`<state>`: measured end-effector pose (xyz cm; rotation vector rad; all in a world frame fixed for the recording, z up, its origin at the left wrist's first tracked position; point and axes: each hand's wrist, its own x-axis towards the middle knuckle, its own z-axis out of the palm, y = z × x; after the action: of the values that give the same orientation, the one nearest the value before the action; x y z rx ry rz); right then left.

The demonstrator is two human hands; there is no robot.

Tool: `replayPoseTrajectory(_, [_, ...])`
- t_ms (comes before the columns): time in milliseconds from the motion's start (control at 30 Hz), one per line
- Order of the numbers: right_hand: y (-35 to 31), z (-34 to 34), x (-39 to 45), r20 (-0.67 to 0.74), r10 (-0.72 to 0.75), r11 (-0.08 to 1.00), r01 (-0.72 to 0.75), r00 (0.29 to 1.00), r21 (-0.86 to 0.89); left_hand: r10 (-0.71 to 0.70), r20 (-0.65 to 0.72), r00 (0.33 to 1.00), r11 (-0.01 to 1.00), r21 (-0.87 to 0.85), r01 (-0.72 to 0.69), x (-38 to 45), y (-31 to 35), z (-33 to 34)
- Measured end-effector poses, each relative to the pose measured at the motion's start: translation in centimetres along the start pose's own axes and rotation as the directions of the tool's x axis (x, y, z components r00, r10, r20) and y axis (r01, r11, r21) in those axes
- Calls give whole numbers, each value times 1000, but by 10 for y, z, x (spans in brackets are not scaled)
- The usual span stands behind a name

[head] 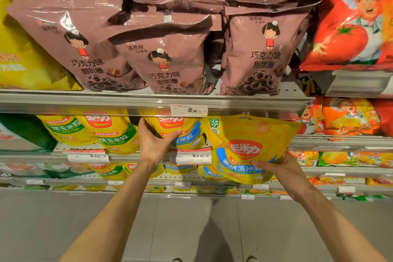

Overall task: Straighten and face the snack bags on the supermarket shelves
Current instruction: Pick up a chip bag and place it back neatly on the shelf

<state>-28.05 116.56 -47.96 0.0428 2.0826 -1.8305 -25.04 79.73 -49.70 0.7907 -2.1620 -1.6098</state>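
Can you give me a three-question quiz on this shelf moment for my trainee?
1. True or false: the right hand holds a yellow-and-blue foil corn snack bag clear of the shelf, in front of its edge.
2. Multiple choice: the left hand grips a bag on (A) the shelf of pink chocolate ring bags, (B) the shelf below it, (C) the floor.
3. Fill in: the white price tag under the pink bags reads ____ yuan.

Key: 1 true; 2 B; 3 6.90
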Motion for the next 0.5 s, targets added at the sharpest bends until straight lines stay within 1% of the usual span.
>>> replayPoseTrajectory(100, [2, -1, -3, -5, -3, 1000, 3, 1000, 25, 30, -8, 1000, 999, 14, -30, -4, 0, -7])
replayPoseTrajectory(200, [9, -1, -4, -17, 29, 999, -28, 999, 28, 33, -16, 999, 999, 36, -32, -7, 0, -10])
replayPoseTrajectory(333, [15, 1, -2, -37, 37, 998, -35, 999, 52, 42, -59, 997, 997, 63, -39, -7, -1, -14])
replayPoseTrajectory(433, [16, 2, -1, -25, 50, 998, -49, 998, 40, 45, -51, 998, 998, 44, -43, -6, -3, -16])
replayPoseTrajectory(500, [19, 4, -1, -11, 69, 996, -68, 998, 62, 26, -41, 999, 999, 42, -25, -7, -3, -18])
